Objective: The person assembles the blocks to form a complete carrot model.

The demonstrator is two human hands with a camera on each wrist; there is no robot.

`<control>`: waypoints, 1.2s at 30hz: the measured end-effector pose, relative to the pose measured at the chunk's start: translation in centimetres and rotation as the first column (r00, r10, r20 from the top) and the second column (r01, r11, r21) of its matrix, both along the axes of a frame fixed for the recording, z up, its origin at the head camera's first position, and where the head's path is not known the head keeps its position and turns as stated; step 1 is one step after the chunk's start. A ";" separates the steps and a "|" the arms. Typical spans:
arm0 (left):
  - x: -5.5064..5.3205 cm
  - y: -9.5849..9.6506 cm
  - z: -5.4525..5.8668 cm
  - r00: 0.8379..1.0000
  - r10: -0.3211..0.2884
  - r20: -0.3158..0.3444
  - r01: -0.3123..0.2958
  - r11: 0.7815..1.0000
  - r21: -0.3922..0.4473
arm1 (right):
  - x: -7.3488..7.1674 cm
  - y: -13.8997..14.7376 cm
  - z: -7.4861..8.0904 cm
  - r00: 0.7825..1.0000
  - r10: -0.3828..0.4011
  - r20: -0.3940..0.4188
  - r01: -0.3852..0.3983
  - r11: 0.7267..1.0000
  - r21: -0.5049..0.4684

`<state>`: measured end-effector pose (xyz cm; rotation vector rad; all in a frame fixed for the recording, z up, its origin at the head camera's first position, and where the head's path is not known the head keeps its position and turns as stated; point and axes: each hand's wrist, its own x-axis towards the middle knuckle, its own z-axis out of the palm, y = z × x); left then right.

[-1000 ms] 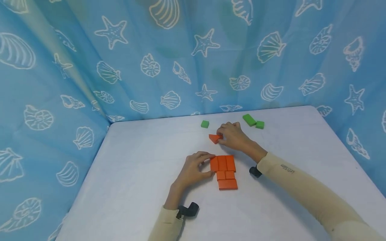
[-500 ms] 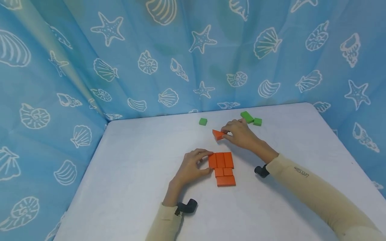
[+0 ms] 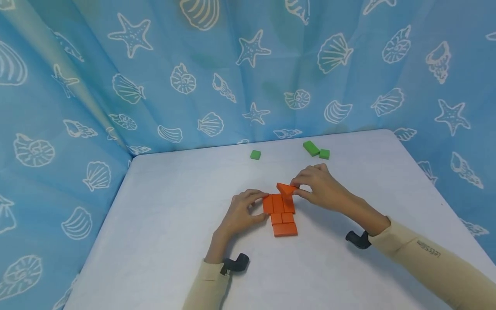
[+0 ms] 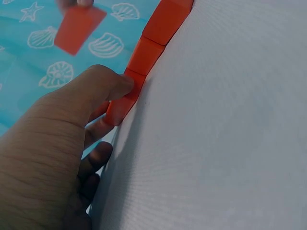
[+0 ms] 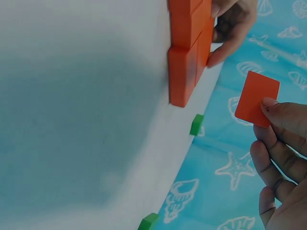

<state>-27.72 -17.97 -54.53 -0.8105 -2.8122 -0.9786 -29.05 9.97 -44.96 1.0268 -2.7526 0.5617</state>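
Observation:
Flat orange blocks [image 3: 277, 203] lie together on the white table: upright rectangles in the top row, two small pieces below, a wider one at the bottom. My left hand [image 3: 236, 214] pinches the leftmost upright block [image 3: 268, 204] at its two ends, index finger at the far end, thumb at the near one. Raised over the top right of the group is an orange triangular block [image 3: 285, 188], pinched between thumb and fingers of my right hand [image 3: 323, 189]. In the right wrist view one flat face of the triangular block [image 5: 253, 93] shows as a rectangle.
Toward the back edge lie a small green block [image 3: 255, 155], a longer green block [image 3: 311, 148] and another small green block [image 3: 324, 154]. A blue curtain [image 3: 186, 86] with shell prints hangs behind and left of the table [image 3: 162, 224].
My right hand has brought the triangular block from behind the orange group to above its top right part. My left hand keeps its hold on the leftmost block. The view has shifted slightly.

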 end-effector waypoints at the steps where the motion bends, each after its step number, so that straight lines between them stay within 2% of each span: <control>1: 0.0 0.0 0.0 1.000 0.000 0.000 0.000 1.000 0.004 | 0.4 0.1 0.1 1.000 0.004 -0.003 -0.004 1.000 -0.001; 10: 0.2 -0.2 0.0 1.000 0.005 0.018 -0.005 1.000 -0.008 | 4.1 0.8 -0.3 0.999 0.038 -0.025 -0.038 0.999 -0.018; 16: 0.4 -0.3 0.2 1.000 0.001 0.014 -0.001 1.000 0.002 | 5.9 1.0 -0.6 0.994 0.095 -0.051 -0.095 0.995 -0.016; 27: 0.2 0.1 0.2 1.000 -0.005 0.020 0.005 1.000 0.003 | 7.4 0.8 -1.4 0.979 0.198 -0.051 -0.200 0.979 -0.031; 36: 0.2 0.1 0.3 0.999 0.007 0.041 -0.007 1.000 -0.007 | 7.7 0.3 -2.7 0.971 0.230 -0.070 -0.232 0.973 -0.011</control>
